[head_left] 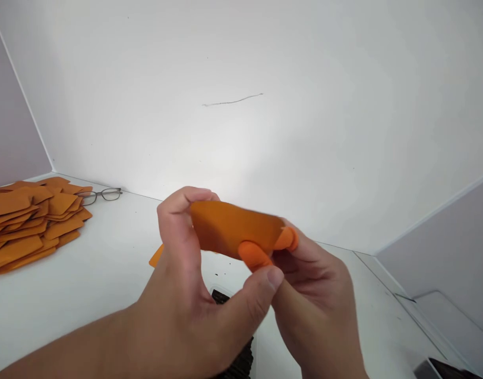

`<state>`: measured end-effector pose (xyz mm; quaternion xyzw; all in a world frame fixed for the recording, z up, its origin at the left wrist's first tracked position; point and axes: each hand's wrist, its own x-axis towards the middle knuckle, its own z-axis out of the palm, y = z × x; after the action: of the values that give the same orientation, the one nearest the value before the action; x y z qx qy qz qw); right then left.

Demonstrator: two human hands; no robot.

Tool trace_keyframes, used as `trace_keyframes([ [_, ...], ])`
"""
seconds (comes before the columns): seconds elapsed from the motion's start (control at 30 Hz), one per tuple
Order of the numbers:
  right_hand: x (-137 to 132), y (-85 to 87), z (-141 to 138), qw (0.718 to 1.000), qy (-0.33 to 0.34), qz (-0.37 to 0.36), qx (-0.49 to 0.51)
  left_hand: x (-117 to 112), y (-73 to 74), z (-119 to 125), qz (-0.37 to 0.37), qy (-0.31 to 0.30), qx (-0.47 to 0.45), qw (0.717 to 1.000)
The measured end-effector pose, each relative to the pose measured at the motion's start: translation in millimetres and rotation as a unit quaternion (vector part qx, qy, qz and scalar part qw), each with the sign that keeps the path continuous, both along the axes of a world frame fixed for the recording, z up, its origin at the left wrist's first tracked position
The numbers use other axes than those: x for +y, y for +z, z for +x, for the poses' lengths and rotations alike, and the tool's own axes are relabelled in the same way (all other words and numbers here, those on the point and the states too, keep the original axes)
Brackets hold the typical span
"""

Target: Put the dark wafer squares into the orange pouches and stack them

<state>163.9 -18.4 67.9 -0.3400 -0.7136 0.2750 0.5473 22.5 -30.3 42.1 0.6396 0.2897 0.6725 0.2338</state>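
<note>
An orange-brown paper envelope, slightly bowed, is raised in front of me between both hands. My left hand curls its fingers round the envelope's left end, and its thumb reaches across to my right thumb. My right hand pinches the right end between thumb and index finger, both covered by orange finger cots. The envelope's far side is hidden. Below my hands, a clear container with dark, thin strips is mostly covered by my left hand.
Many orange-brown envelopes lie heaped on the white table at the left. Eyeglasses rest beside the heap, near the wall. Another orange piece shows behind my left wrist. A dark-topped object stands at the lower right.
</note>
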Motion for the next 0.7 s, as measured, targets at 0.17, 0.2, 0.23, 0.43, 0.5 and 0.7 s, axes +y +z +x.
trace_keyframes([
  [0.17,5,-1.8,-1,0.998,-0.046,0.03,0.015,-4,4.0,-2,0.033,0.023,0.084,0.996],
  [0.2,7,-1.4,0,0.999,-0.033,0.027,0.006,-3,4.4,-4,0.041,0.028,0.096,0.994],
  [0.23,9,-0.8,1,1.0,-0.014,0.021,-0.006,0,4.8,-7,0.05,0.03,0.107,0.993],
  [0.43,21,4.3,14,0.996,0.042,-0.002,-0.077,12,13.4,-26,0.046,0.043,0.273,0.96],
  [0.5,23,5.0,15,0.995,0.044,-0.008,-0.086,13,18.1,-30,0.04,0.054,0.325,0.943],
  [0.7,25,3.5,12,0.993,-0.015,0.055,-0.108,18,24.8,-33,0.022,0.049,0.375,0.925],
])
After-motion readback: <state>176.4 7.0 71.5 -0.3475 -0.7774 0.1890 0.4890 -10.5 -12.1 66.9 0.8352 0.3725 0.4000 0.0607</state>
